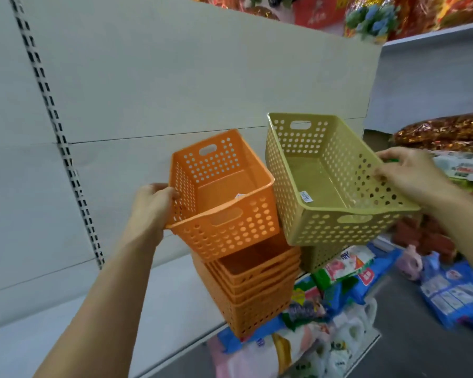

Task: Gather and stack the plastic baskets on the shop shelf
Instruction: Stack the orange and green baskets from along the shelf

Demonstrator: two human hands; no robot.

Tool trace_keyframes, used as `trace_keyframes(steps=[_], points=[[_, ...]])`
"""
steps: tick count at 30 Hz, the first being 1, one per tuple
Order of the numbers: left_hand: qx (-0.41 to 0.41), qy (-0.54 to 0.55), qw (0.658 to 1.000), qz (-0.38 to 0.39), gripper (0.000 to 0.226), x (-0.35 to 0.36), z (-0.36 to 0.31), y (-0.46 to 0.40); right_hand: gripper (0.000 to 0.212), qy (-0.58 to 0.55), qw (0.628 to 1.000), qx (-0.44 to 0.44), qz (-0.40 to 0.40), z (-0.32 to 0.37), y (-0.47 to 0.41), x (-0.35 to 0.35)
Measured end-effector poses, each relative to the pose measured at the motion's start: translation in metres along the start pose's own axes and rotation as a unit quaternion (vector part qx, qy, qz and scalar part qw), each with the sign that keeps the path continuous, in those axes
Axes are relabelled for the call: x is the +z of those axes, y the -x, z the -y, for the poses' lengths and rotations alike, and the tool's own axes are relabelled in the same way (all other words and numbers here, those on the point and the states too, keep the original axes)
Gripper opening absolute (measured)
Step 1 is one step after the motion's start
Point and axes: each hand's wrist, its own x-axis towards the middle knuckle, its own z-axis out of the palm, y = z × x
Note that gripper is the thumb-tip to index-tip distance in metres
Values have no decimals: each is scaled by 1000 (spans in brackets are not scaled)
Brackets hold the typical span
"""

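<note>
Head view: left hand (152, 205) grips an orange basket (221, 197) tilted above the orange stack (251, 293) (likely to nest it); at three o'clock, right hand (410, 175) holds an olive basket (336, 181).

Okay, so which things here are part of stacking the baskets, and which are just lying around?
Part of the job:
- orange basket, held by the left hand
- green basket, held by the right hand
- orange stack on the shelf
- another green basket beneath the held one

Just lying about:
- detergent packs below
- red and gold decorations above
</note>
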Motion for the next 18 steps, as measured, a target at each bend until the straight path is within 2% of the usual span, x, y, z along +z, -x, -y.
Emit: trace_keyframes(steps=[3,11,18], points=[[0,-23,1000,-4,18,19,4,-7,32,-20,1000,2,-3,-14,-37,2],[-15,-80,993,-86,18,33,0,10,30,-81,996,-37,20,-42,-122,21],[-50,-144,981,-123,27,76,-8,29,28,-63,995,-59,48,-85,-182,43]])
